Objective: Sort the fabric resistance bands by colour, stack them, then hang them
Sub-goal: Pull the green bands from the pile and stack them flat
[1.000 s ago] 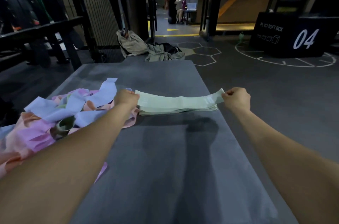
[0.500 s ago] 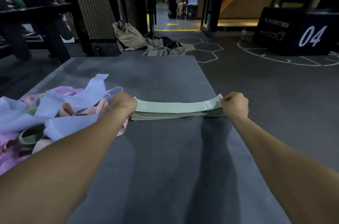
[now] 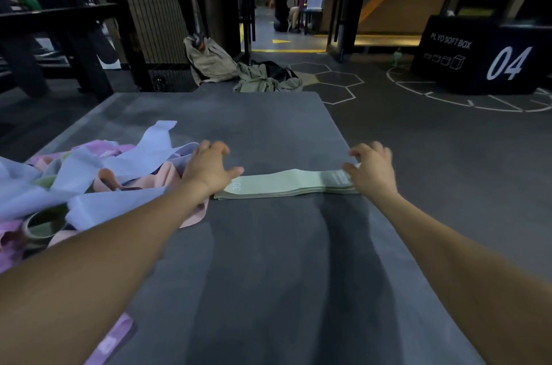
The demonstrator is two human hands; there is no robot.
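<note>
Green bands lie stacked flat across the middle of the grey mat, the top one marked 30. Left hand sits over one end, right hand over the other, fingers spread, gripping nothing. Left of that, a jumbled pile of blue, pink and lilac bands.

2 bare forearms reached in from the lower edge, sleeveless as far as seen; the left hand and right hand wore no gloves, rings or watch.
</note>
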